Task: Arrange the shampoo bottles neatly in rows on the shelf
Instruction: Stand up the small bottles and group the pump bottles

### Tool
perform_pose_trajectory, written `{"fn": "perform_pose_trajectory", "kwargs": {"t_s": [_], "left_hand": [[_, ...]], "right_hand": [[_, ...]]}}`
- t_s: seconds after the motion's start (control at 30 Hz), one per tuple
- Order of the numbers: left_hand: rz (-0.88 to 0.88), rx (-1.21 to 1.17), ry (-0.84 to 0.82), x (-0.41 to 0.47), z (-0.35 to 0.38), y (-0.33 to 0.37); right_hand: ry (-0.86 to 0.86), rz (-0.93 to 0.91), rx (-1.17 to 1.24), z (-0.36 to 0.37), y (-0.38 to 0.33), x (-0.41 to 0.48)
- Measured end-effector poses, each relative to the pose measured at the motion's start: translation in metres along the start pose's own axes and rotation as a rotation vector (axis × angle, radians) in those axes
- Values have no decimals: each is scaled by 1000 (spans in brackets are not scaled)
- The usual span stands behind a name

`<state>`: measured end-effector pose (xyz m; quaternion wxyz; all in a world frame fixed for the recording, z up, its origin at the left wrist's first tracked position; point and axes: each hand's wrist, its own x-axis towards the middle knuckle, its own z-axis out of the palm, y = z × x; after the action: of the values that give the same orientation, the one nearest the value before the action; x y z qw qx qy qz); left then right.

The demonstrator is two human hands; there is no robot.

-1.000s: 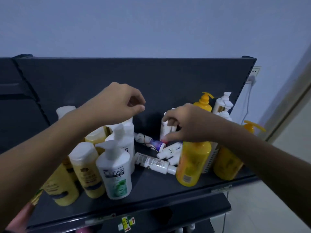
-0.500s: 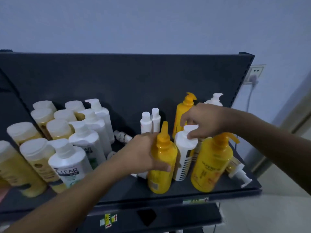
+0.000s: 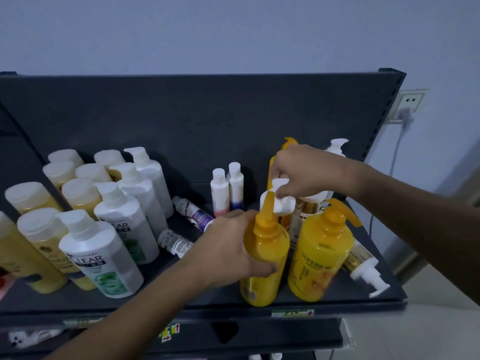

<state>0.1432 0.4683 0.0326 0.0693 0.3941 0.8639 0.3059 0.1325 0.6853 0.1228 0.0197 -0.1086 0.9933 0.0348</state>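
Observation:
My left hand [image 3: 231,249] grips an orange pump bottle [image 3: 262,271] standing at the front of the dark shelf [image 3: 202,306]. My right hand [image 3: 309,171] pinches the white pump head [image 3: 281,201] of a white bottle behind it; that bottle's body is mostly hidden. A second orange bottle [image 3: 320,253] stands to the right. White Clear bottles [image 3: 104,255] and yellow white-capped bottles [image 3: 46,240] stand in rows on the left. Two small white bottles [image 3: 227,190] stand upright at the back.
Two small bottles [image 3: 181,227] lie on their sides mid-shelf. A gold-and-white pump bottle [image 3: 366,271] lies on its side at the right front corner. Another white pump bottle [image 3: 336,145] stands at the back right. A wall socket with a plug [image 3: 407,107] is to the right.
My left hand came from the left rows to the orange bottle and closed on it. My right hand shifted from the small bottles to the white pump head. The view swung left.

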Motion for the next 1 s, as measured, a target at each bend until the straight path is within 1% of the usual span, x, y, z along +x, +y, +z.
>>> {"fn": "perform_pose_trajectory", "kwargs": {"t_s": [0.33, 0.43, 0.57, 0.67, 0.73, 0.87, 0.93, 1.0], "left_hand": [[32, -47, 25, 14, 21, 12], [36, -27, 27, 12, 23, 12], [25, -31, 28, 8, 26, 12], [-26, -17, -15, 4, 22, 3], [-66, 68, -47, 0, 13, -11], [-176, 366, -80, -3, -6, -60], [-227, 456, -123, -5, -6, -84], [-252, 549, -210, -7, 1, -101]], "right_hand": [[12, 9, 38, 6, 16, 7], [-22, 2, 76, 7, 16, 4], [-52, -6, 137, 1, 18, -4], [-14, 8, 159, -8, 20, -17], [48, 12, 177, -17, 21, -26], [184, -2, 252, -39, 14, -36], [217, -13, 281, -47, 2, -31], [221, -40, 295, -53, -16, -23]]}}
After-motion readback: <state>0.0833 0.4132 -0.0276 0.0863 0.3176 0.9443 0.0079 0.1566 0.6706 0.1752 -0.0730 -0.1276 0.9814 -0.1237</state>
